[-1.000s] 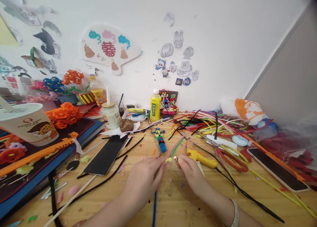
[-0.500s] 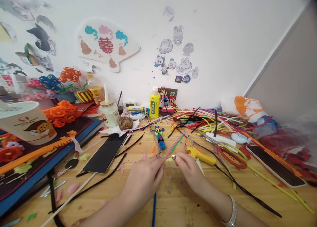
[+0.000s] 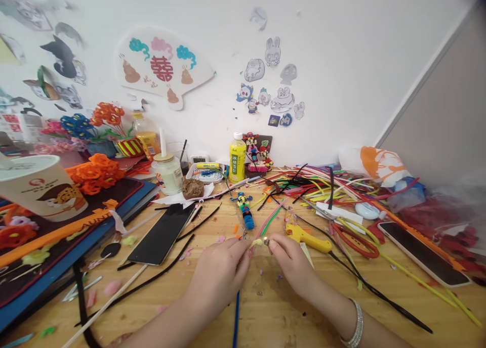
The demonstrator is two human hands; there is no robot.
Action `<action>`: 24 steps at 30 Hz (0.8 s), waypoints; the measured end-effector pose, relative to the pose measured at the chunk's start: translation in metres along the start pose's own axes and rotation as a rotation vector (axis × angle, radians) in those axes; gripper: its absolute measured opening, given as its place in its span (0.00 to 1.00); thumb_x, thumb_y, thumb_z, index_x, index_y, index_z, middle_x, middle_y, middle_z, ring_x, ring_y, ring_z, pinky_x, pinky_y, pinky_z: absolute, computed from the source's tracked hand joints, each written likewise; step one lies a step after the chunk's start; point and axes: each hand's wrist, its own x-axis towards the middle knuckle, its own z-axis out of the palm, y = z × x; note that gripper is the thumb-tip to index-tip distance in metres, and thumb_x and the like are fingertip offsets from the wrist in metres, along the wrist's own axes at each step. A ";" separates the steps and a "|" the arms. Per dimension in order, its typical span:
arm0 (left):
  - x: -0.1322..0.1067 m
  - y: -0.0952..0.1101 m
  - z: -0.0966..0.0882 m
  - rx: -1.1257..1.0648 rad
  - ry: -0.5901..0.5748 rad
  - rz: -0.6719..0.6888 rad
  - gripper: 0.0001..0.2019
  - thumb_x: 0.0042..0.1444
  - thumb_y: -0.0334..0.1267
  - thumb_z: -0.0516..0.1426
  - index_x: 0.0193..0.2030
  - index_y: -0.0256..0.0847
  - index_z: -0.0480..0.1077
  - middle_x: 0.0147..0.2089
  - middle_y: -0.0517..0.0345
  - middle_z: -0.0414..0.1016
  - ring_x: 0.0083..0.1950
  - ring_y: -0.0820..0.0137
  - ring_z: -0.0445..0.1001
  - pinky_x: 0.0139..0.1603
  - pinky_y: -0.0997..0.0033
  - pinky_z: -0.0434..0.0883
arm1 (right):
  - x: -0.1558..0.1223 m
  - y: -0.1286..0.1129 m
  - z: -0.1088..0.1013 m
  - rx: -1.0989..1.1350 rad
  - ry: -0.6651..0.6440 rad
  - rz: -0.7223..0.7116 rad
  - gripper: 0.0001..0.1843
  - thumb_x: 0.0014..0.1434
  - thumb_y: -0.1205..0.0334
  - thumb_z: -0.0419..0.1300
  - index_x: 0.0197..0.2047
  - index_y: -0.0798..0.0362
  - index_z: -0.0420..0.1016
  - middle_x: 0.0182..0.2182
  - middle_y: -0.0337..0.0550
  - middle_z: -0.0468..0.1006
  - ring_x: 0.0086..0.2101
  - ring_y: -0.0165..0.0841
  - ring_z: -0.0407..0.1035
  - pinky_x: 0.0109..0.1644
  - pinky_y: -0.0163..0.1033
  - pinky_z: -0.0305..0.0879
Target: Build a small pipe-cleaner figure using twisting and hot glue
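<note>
My left hand [image 3: 219, 273] rests on the wooden table [image 3: 266, 312] with its fingers pinched on a small pale-yellow fuzzy piece [image 3: 257, 242]. My right hand [image 3: 288, 259] is pinched too, its fingertips on a small shiny metal bit [image 3: 267, 242] that touches the yellow piece. The two hands meet fingertip to fingertip. A blue pipe cleaner [image 3: 237, 317] runs from under the hands toward me. Pink and green pipe cleaners [image 3: 270, 219] lie just beyond the fingers.
A yellow glue gun [image 3: 307, 236] lies right of my hands, red scissors [image 3: 355, 242] and a phone [image 3: 421, 254] farther right. A small blue figure [image 3: 246, 211], a black card [image 3: 161, 234], a paper cup [image 3: 40, 186], a yellow bottle [image 3: 237, 158] and a heap of pipe cleaners [image 3: 322, 186] crowd the table.
My hands have drawn closer together, so the metal bit now touches the yellow piece. The view has tilted slightly; the table's things have not moved.
</note>
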 end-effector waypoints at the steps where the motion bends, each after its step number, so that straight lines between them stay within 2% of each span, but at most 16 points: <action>1: 0.000 0.000 0.000 0.000 0.003 -0.001 0.14 0.58 0.34 0.44 0.38 0.42 0.71 0.30 0.56 0.77 0.31 0.66 0.75 0.30 0.70 0.65 | 0.000 0.000 0.000 -0.004 -0.004 0.001 0.14 0.60 0.61 0.44 0.22 0.52 0.54 0.20 0.33 0.58 0.24 0.28 0.55 0.28 0.34 0.47; 13: 0.001 0.000 -0.002 0.010 0.048 -0.006 0.13 0.58 0.35 0.45 0.36 0.42 0.71 0.30 0.57 0.76 0.31 0.66 0.74 0.29 0.70 0.65 | -0.006 -0.003 0.004 -0.016 -0.030 -0.026 0.13 0.59 0.60 0.45 0.23 0.52 0.55 0.21 0.34 0.61 0.26 0.29 0.57 0.29 0.33 0.51; 24: 0.000 0.002 -0.004 -0.002 0.005 -0.017 0.13 0.58 0.34 0.45 0.36 0.42 0.71 0.29 0.57 0.76 0.31 0.65 0.74 0.31 0.68 0.65 | -0.006 -0.008 0.007 0.011 -0.061 -0.042 0.14 0.62 0.57 0.44 0.26 0.52 0.59 0.23 0.35 0.63 0.26 0.29 0.58 0.29 0.33 0.52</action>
